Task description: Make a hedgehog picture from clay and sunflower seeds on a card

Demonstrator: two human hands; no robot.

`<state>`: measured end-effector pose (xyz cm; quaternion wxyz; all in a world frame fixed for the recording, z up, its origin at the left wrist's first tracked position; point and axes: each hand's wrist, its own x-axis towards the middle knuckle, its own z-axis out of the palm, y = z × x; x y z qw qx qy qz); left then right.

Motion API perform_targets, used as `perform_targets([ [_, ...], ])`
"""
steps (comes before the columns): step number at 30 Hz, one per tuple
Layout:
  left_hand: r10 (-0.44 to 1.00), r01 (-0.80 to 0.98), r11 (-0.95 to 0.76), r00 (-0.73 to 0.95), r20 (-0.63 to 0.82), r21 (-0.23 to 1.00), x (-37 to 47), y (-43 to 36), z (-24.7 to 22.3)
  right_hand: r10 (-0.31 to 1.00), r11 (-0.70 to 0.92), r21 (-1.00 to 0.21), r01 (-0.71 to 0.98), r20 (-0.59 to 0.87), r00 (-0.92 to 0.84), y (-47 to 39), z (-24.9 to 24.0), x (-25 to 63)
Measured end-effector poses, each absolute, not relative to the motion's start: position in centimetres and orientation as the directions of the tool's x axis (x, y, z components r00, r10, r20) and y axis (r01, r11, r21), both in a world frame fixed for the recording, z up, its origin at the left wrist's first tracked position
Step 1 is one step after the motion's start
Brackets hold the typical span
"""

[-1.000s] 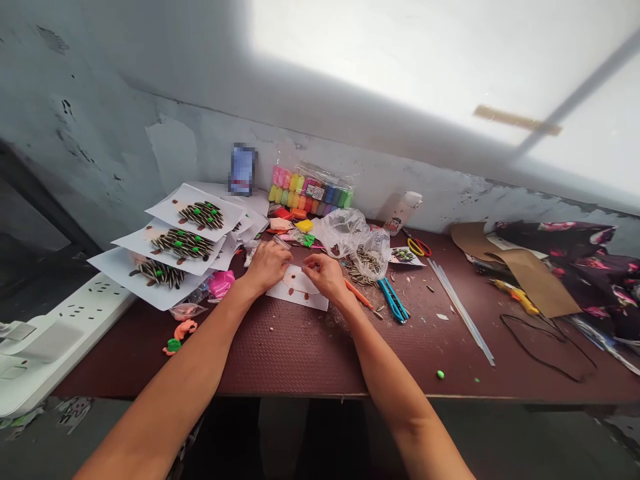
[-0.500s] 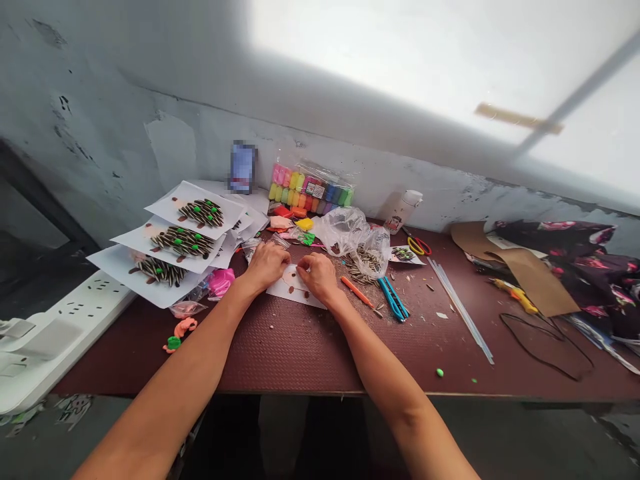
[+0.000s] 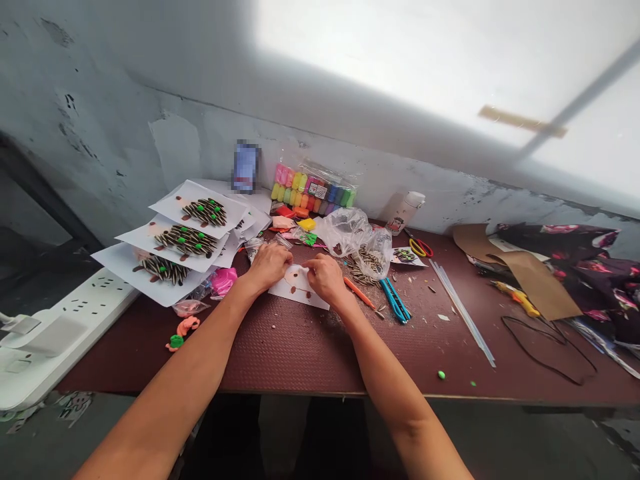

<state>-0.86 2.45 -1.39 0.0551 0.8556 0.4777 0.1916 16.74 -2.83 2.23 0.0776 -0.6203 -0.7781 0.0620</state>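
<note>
Head view is showing a white sheet (image 3: 306,302) that is lying on the brown table (image 3: 295,353), between the two hands. The left hand (image 3: 271,265) is resting at the far left side of the sheet, with its fingers bent and pointing down. The right hand (image 3: 324,275) is curling its fingers over the right side of the sheet. Whether either hand is gripping some small piece, I cannot tell, because the fingertips are too small and partly hidden.

On the part of this sheet which is showing, a pale shape and several brown spots (image 3: 293,290) are already lying in place. No striped seeds or green pieces are appearing there, but the hands are covering some of it. At the left, overlapping sheets (image 3: 163,290) are carrying rows of striped seeds (image 3: 204,213) with green pieces on top, so these are looking much more complete. Compared with them, the sheet between the hands is seeming, in my judgement, at an early stage, and the seeds and the green parts are lacking. Loose seeds (image 3: 358,275) are lying to the right of the right hand, beside a clear plastic bag (image 3: 345,230).
</note>
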Motion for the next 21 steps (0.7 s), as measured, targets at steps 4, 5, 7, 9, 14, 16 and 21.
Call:
perform_targets([
  [4, 0.842, 0.804, -0.534, 0.474, 0.259, 0.262, -0.82, 2.35, -1.20, 0.963, 0.265, -0.161, 0.951, 0.003, -0.268, -3.06, 2.57, 16.66],
  [5, 0.841, 0.805, -0.535, 0.477, 0.255, 0.258, -0.82, 2.34, -1.17, 0.960, 0.275, -0.147, 0.950, -0.009, -0.279, -3.13, 2.67, 16.61],
  [7, 0.839, 0.806, -0.537, 0.483, 0.249, 0.247, -0.83, 2.34, -1.15, 0.956, 0.288, -0.121, 0.950, -0.024, -0.293, -3.29, 2.84, 16.55],
  [9, 0.839, 0.808, -0.537, 0.483, 0.250, 0.243, -0.85, 2.36, -1.19, 0.953, 0.298, -0.103, 0.949, -0.031, -0.302, -3.40, 2.95, 16.54],
  [14, 0.839, 0.807, -0.537, 0.479, 0.258, 0.247, -0.87, 2.43, -1.34, 0.947, 0.314, -0.095, 0.945, -0.045, -0.319, -3.39, 3.06, 16.75],
  [16, 0.839, 0.802, -0.538, 0.480, 0.258, 0.258, -0.87, 2.47, -1.41, 0.948, 0.311, -0.104, 0.945, -0.034, -0.316, -3.29, 3.09, 16.91],
  [21, 0.839, 0.791, -0.538, 0.471, 0.271, 0.290, -0.90, 2.56, -1.60, 0.956, 0.288, -0.099, 0.953, -0.032, -0.292, -3.22, 3.18, 17.14],
])
